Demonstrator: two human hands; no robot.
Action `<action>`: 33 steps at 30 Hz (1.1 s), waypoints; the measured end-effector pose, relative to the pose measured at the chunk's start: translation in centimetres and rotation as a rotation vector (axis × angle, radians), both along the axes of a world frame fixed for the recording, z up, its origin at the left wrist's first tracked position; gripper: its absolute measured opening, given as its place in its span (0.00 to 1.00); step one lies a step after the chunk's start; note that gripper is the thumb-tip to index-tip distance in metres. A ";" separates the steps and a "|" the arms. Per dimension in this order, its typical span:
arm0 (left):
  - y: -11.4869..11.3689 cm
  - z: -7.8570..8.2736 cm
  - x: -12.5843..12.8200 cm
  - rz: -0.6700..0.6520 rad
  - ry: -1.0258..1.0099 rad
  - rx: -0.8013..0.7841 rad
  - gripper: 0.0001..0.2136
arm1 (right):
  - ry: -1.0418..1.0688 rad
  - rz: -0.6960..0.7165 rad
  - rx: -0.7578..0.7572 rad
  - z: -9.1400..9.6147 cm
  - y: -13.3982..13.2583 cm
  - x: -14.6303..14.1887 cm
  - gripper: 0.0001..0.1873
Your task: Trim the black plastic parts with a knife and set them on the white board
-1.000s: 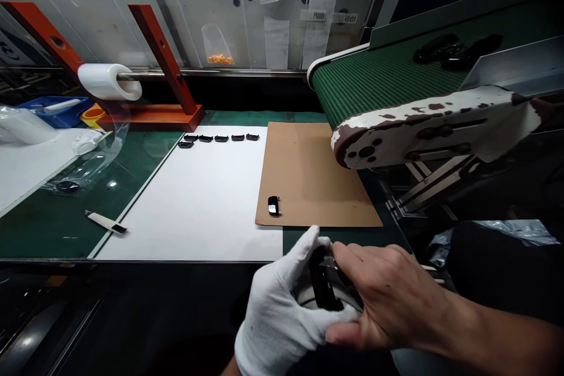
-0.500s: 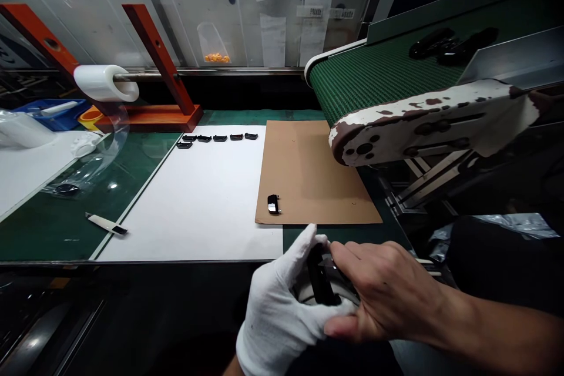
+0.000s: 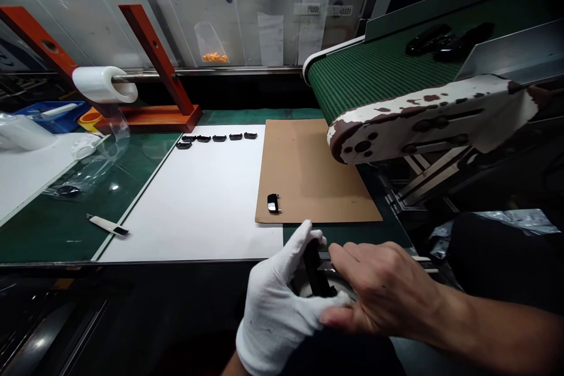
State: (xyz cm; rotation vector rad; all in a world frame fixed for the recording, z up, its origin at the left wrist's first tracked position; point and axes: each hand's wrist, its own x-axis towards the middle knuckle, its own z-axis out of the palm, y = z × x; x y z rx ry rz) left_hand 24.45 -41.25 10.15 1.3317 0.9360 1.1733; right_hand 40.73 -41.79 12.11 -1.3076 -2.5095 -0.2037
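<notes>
Head view: a white-gloved left hand (image 3: 275, 311) is closed around a glossy black plastic part (image 3: 314, 267), gripping it upright. A bare right hand (image 3: 381, 288) curves half open over it; whether its fingers touch the part cannot be told. Both hands sit just below the near edge of a brown cardboard sheet (image 3: 308, 170). One small black part (image 3: 274, 203) lies on the sheet. Left of the sheet, six black parts (image 3: 219, 138) line a white board (image 3: 189, 200); a green conveyor belt (image 3: 374, 73) overhangs the sheet's far right corner.

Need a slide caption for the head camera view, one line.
White-gloved left hand grips a black part, bare right hand beside it, in front of a cardboard sheet.
</notes>
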 end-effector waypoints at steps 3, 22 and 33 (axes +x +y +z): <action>0.0 -0.1 0.1 0.005 0.013 -0.018 0.34 | -0.008 0.007 0.007 -0.1 0.0 0.1 0.39; 0.0 0.2 -0.4 -0.102 -0.109 -0.032 0.39 | 0.087 -0.065 -0.189 1.1 -0.2 -0.3 0.43; 0.1 0.1 -0.2 -0.106 -0.126 -0.080 0.37 | 0.040 -0.051 -0.075 0.7 -0.3 -0.2 0.43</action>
